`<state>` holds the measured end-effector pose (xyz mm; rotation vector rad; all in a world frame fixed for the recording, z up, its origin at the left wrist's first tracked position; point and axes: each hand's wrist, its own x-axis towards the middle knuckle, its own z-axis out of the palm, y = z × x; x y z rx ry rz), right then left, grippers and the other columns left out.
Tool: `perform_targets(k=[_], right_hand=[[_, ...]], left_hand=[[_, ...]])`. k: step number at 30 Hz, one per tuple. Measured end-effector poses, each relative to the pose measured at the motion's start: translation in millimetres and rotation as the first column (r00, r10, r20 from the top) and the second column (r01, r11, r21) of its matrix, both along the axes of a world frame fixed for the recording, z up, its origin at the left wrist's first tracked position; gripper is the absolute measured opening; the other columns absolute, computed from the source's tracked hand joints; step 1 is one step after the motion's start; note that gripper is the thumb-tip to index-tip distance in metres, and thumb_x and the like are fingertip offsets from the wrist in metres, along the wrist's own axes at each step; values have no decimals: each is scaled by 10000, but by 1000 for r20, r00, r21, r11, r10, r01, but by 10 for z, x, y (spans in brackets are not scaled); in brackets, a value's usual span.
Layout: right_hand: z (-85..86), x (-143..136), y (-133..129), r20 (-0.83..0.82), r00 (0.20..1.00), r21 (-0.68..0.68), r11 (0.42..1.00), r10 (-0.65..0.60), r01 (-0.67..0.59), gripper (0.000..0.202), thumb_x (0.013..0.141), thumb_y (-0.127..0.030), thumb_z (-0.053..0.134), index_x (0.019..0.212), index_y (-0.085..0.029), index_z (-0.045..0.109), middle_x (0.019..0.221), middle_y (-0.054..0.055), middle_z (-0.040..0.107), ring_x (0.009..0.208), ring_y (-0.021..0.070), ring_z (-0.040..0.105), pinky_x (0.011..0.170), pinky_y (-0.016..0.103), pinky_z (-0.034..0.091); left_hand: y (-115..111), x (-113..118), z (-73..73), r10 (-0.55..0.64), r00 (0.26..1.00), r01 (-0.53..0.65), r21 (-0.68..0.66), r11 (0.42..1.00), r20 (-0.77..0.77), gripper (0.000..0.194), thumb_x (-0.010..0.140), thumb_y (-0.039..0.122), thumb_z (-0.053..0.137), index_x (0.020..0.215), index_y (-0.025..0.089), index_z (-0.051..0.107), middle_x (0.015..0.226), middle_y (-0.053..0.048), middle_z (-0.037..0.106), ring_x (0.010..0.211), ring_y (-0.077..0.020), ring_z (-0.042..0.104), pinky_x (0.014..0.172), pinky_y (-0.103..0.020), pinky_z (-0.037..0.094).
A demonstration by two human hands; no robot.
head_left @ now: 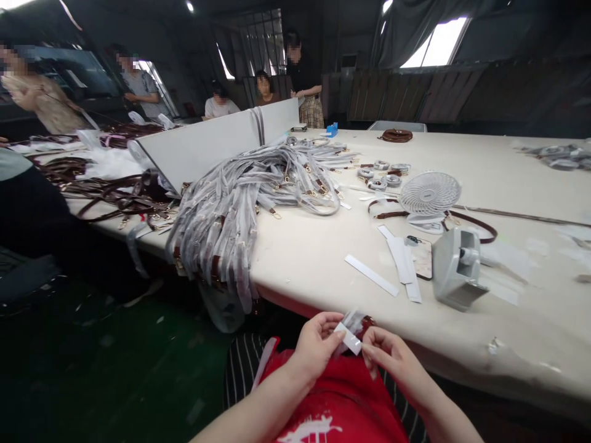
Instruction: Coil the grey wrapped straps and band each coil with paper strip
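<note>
Close to the table's front edge, my left hand pinches a short white strip between thumb and fingers. Behind the strip lies a clear plastic-wrapped bundle with a dark red-brown end; my left fingers are against it. My right hand is at the strip's right end, thumb and fingertips pressed together there. Whether its fingertips grip the strip or the wrapping is too small to tell. Both hands are above a red apron.
A large pile of plastic-wrapped straps hangs over the table edge at left. White strips, a phone, a tape dispenser and a white fan lie ahead on the table. Several people are behind a white divider.
</note>
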<state>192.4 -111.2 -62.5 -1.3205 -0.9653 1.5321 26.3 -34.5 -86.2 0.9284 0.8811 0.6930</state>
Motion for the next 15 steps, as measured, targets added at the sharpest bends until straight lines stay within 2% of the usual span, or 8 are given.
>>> perform_targets(k=[5,9,12,13,15], right_hand=[[-139,26,9,109,994,-88,996,14,-5,484,770,-645,657,700,-201,478,544,-26,579,438,99,482,452,220,393],[-253,-18,40,194,981,-101,994,-11,31,537,721,-688,672,646,-221,418,462,-74,471,389,77,385,398,208,301],[-400,-69,45,234,972,-109,992,-37,64,581,686,-733,663,619,-230,381,437,-89,417,360,66,327,371,215,257],[-451,-85,44,259,965,-111,991,-46,77,589,684,-749,649,612,-231,378,430,-88,412,351,69,327,367,222,260],[-532,-110,48,343,937,-90,991,-61,98,589,691,-758,634,590,-227,399,437,-65,444,362,94,388,372,243,308]], left_hand=[[3,-6,21,11,1000,-10,-28,1000,21,406,647,307,802,977,116,662,872,-92,721,796,-177,643,751,-292,506],[7,-28,64,14,999,-12,-61,998,31,469,610,359,835,971,114,663,858,-86,713,775,-172,638,728,-284,506],[-44,-31,45,-4,999,8,-102,995,43,547,592,433,843,995,119,649,891,-96,712,778,-179,645,694,-279,504],[-66,-26,29,-17,999,21,-100,995,40,570,579,456,849,999,129,643,899,-96,712,786,-184,651,692,-281,505],[-72,-4,-1,-61,998,60,-16,998,-34,603,534,506,867,981,174,636,879,-81,717,784,-198,666,681,-296,514]])
